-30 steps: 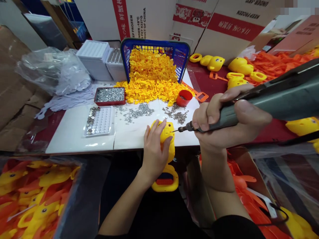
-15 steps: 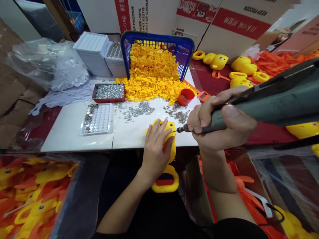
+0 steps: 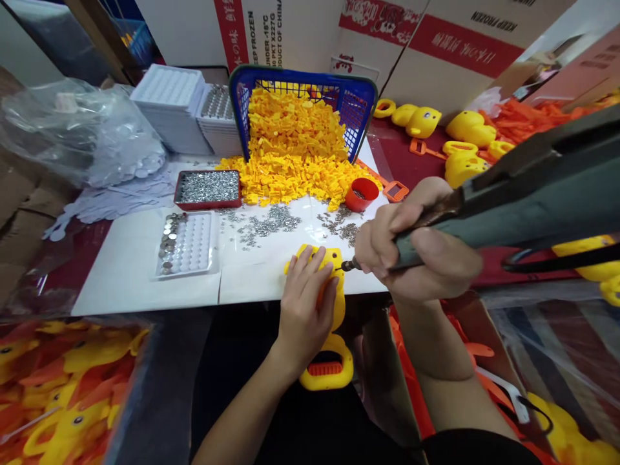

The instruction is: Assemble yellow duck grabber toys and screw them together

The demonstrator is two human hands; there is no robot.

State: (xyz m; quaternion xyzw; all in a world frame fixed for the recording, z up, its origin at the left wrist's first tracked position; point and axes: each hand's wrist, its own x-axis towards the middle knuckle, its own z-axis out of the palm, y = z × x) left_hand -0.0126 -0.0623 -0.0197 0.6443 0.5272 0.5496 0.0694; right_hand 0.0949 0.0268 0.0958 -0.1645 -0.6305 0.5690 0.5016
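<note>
My left hand (image 3: pixel 306 310) lies over a yellow plastic duck-shaped toy (image 3: pixel 340 313) at the table's front edge, holding it with the fingers stretched across it and the thumb along its right side. The toy's looped handle (image 3: pixel 329 380) hangs past the edge toward me, with an orange ribbed piece inside. In my right hand (image 3: pixel 426 258) is a grey-green power screwdriver (image 3: pixel 537 194), gripped near its front end. Its thin bit (image 3: pixel 340 267) points left and meets the toy beside my left fingertips. Whether a screw sits under the bit is too small to tell.
Beyond the toy lie loose silver screws (image 3: pixel 274 223), darker screws (image 3: pixel 346 229) and a red cup (image 3: pixel 361 195). A blue basket (image 3: pixel 361 116) spills small yellow parts. To the left are a white tray (image 3: pixel 197 242) and a red screw box (image 3: pixel 208 188). Boxes of toys flank my lap.
The view has shifted slightly. My right hand and the screwdriver have come a little left and lower, the bit still at the toy. My left hand keeps its hold.
</note>
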